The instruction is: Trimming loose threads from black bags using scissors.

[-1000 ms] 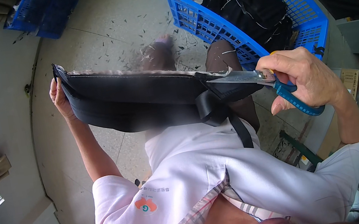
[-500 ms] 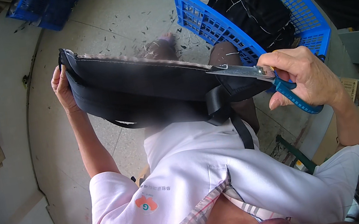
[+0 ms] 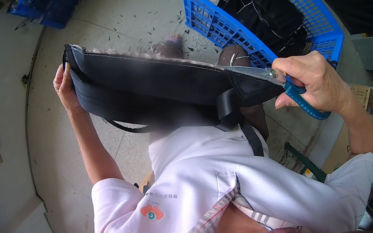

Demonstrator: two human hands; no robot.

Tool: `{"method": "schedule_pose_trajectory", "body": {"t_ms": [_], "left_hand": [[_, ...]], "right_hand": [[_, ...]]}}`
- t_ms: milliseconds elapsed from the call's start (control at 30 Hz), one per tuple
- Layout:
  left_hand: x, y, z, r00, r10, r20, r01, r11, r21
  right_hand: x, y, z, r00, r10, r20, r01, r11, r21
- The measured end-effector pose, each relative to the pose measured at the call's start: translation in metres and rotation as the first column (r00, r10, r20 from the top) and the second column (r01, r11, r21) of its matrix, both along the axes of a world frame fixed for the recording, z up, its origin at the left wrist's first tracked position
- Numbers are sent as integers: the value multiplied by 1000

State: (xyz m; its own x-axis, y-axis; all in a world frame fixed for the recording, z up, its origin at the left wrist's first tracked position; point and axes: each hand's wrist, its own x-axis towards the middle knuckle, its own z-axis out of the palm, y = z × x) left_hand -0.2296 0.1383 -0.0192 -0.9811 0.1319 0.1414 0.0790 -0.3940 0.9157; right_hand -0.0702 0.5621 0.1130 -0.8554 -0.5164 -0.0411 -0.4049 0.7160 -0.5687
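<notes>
A black padded bag piece (image 3: 157,84) with dangling black straps stretches across the middle of the view, held up in front of my chest. My left hand (image 3: 65,89) grips its far left end. My right hand (image 3: 312,79) holds blue-handled scissors (image 3: 284,84), whose blades lie along the bag piece's upper right edge. A fuzzy, frayed seam runs along the top edge of the piece.
A blue plastic basket (image 3: 324,29) holding several black bags stands on the floor at the upper right. Another blue crate (image 3: 49,6) sits at the upper left. Small dark thread scraps litter the grey floor (image 3: 127,18). A green-framed stand (image 3: 306,161) is at the right.
The bag piece and both hands have stayed in nearly the same pose; the view has shifted slightly, with the piece sitting a little higher and tilting more toward the left.
</notes>
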Motion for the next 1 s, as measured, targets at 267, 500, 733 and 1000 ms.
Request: {"method": "schedule_pose_trajectory", "body": {"t_ms": [267,500,733,1000], "left_hand": [[1,-1,2,999,-39,3,39,999,20],[8,19,15,999,42,-15,-41,999,29],[14,21,16,983,183,-1,-183,983,-27],[16,20,11,975,222,3,-222,975,-29]], "right_hand": [[-3,-3,6,995,-59,86,62,998,-25],[-12,-8,8,999,-11,47,11,1000,-10],[-13,-11,2,1000,-15,19,15,1000,-21],[-8,-11,-12,995,-11,-101,11,1000,4]]}}
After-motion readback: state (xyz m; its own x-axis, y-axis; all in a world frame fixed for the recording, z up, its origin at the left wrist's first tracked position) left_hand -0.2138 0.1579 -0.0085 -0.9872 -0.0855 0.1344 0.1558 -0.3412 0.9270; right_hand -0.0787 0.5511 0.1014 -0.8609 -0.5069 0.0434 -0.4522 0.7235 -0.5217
